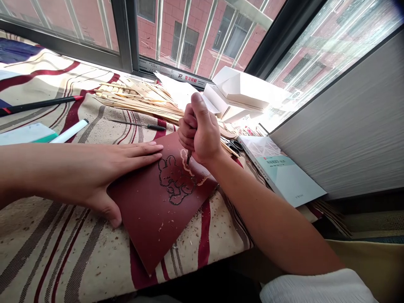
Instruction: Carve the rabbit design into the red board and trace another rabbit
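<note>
A dark red board (158, 210) lies on the striped cloth with a cartoon outline (175, 179) cut into it. My left hand (107, 168) lies flat on the board's left edge, fingers stretched out, pressing it down. My right hand (198, 130) is a fist wrapped round a carving tool (188, 158) held upright, its tip touching the board at the top of the outline. Pale curled shavings (186, 162) lie beside the tip.
Thin wood strips (139, 99) are piled behind the board, with a second carving tool (139, 124), a white marker (69, 131) and a black-red stick (38, 104). White boxes (243, 90), scissors (235, 146) and a book (284, 172) sit right. Window frame behind; table edge (176, 273) near.
</note>
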